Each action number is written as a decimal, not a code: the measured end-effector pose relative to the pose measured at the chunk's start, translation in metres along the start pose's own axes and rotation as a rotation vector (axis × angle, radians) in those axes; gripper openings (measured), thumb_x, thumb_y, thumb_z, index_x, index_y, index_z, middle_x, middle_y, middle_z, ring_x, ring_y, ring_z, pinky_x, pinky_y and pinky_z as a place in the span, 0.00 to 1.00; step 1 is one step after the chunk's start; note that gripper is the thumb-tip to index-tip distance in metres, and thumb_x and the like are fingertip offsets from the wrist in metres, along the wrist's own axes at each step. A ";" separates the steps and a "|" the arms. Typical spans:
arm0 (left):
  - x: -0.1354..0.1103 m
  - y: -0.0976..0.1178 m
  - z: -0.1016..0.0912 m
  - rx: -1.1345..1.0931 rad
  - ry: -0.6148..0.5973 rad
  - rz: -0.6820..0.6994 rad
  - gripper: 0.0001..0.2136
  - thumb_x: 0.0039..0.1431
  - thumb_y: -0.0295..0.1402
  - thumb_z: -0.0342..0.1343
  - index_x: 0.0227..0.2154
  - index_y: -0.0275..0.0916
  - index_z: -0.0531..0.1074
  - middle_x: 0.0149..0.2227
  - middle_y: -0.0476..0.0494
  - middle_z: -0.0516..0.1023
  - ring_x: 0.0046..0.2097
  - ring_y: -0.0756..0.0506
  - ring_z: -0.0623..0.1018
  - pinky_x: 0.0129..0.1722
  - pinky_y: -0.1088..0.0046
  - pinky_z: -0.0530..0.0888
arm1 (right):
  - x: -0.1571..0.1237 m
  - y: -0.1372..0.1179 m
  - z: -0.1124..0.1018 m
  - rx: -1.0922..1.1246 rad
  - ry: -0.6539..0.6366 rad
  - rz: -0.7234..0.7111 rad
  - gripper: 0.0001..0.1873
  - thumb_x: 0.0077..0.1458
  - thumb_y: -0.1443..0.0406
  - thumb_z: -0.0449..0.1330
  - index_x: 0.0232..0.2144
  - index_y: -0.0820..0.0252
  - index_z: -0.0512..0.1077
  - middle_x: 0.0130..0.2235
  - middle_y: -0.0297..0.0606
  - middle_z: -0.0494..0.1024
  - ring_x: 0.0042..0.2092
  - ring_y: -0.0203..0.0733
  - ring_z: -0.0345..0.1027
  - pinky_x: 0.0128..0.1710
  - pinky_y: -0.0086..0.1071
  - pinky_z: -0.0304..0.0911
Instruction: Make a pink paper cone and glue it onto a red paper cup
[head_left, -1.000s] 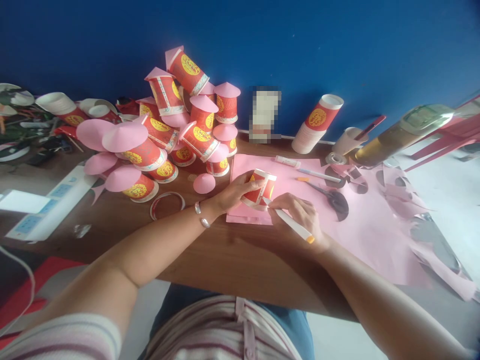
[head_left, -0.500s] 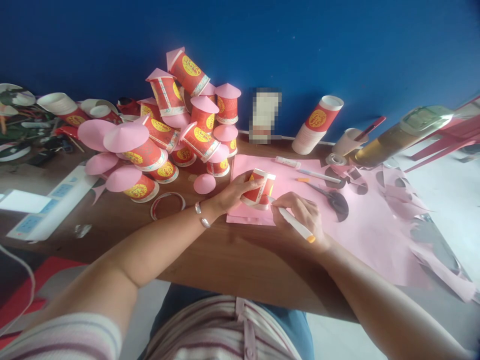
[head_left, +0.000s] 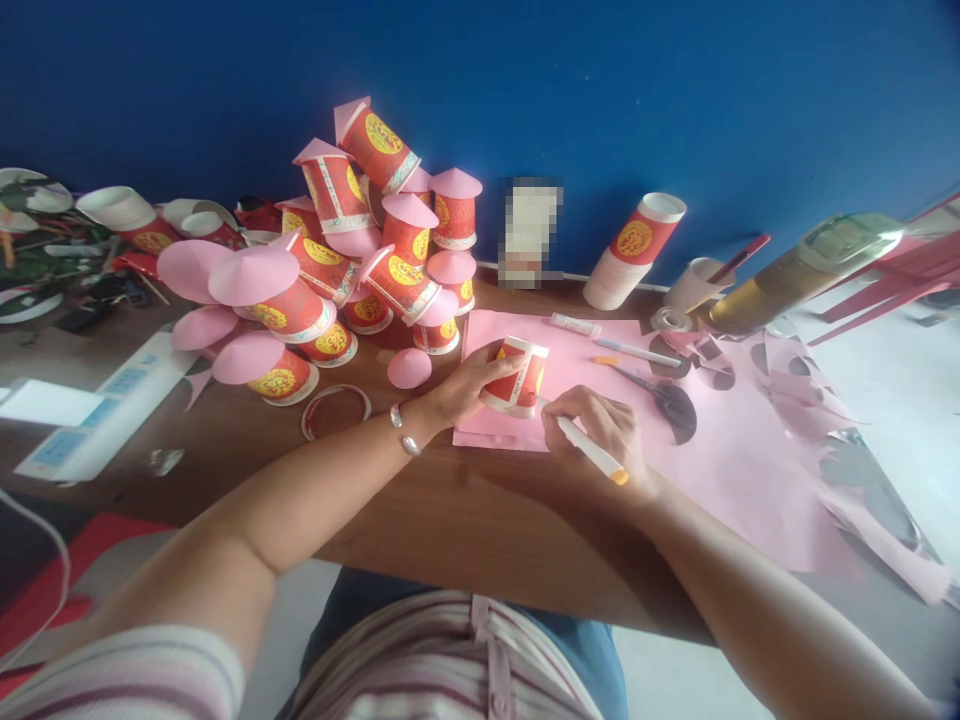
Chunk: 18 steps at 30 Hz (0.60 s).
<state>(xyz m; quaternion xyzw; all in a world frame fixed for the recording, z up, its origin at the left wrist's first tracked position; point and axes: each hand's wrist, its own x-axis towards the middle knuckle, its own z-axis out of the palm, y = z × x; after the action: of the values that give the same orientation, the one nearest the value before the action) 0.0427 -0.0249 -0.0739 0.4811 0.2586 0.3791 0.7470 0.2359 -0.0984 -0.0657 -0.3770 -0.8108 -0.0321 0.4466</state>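
My left hand [head_left: 469, 388] is wrapped round a red and white paper cup [head_left: 514, 378], thumb across its printed side. My right hand [head_left: 600, 430] is closed on a white marker [head_left: 589, 448] with an orange end. The marker's tip points at the cup's lower right edge; whether it touches I cannot tell. Beneath the cup lies a pink paper sheet [head_left: 480, 345]. On it, right of the cup, are scissors [head_left: 664, 395] with dark handles, a small orange cap [head_left: 604, 360], a white pen [head_left: 641, 352] and a white tube [head_left: 576, 325].
Red cups with pink cone tops [head_left: 405, 275] are piled on the left. A tape roll [head_left: 336, 413], a small pink cone [head_left: 409, 368] and a power strip [head_left: 97, 410] lie nearby. Stacked cups [head_left: 634, 250], a gold bottle [head_left: 787, 275] and pink scraps [head_left: 810, 390] are at the right.
The cup has shifted and tilted very slightly in my left hand. My right hand keeps the marker at nearly the same place by its lower edge.
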 end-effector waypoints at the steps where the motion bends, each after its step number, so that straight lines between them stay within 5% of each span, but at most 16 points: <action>1: 0.000 0.000 0.000 -0.006 0.005 -0.002 0.18 0.59 0.46 0.65 0.42 0.35 0.73 0.36 0.44 0.78 0.37 0.46 0.77 0.39 0.69 0.75 | 0.000 0.000 0.000 0.000 -0.001 -0.001 0.09 0.59 0.75 0.58 0.34 0.56 0.67 0.27 0.29 0.73 0.25 0.31 0.64 0.26 0.27 0.59; 18: -0.002 0.003 0.002 0.053 0.016 0.026 0.19 0.60 0.47 0.63 0.45 0.36 0.75 0.38 0.45 0.76 0.39 0.46 0.76 0.40 0.71 0.75 | -0.001 -0.005 0.002 -0.026 0.001 -0.030 0.08 0.60 0.73 0.58 0.33 0.55 0.67 0.26 0.28 0.73 0.23 0.32 0.63 0.25 0.28 0.59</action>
<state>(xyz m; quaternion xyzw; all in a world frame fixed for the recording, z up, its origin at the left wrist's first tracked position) 0.0423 -0.0274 -0.0705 0.5010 0.2680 0.3856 0.7269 0.2310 -0.1017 -0.0660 -0.3706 -0.8157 -0.0494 0.4415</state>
